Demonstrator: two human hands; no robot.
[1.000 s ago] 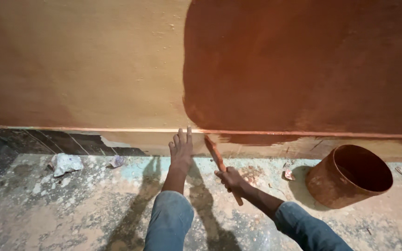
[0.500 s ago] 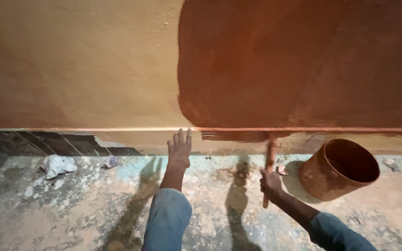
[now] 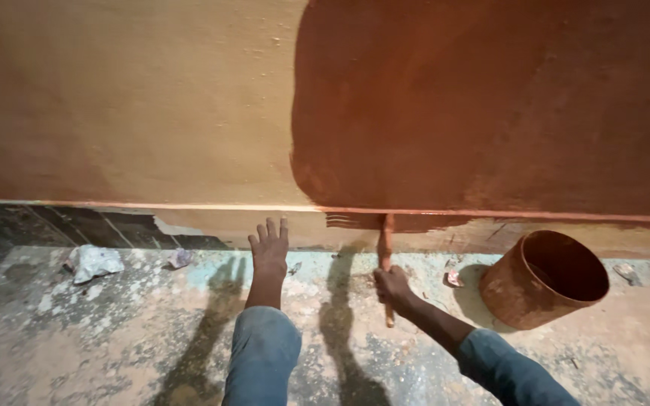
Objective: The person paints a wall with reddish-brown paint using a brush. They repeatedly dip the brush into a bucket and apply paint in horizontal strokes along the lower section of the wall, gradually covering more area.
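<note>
At wall base: right hand [image 3: 394, 288], fingers clamped on brush [image 3: 387, 256], now upright vs. slanted 1 s ago. Fresh red-brown stroke under ledge, so coverage is extending left. Left hand [image 3: 269, 252] flat, fingers apart; bucket [image 3: 543, 280] nearby.

the wall [image 3: 189, 98] stands ahead, with the floor [image 3: 114, 338] running from its foot toward the person. the left hand [image 3: 268, 252] lies flat on the floor near the wall. just to its right, the right hand [image 3: 393, 289] grips a brush [image 3: 386, 248] whose tip touches the wall's base. a bucket [image 3: 543, 280] sits tilted on the floor further right. crumpled paper [image 3: 93, 262] lies far left on the floor, near the wall.
</note>
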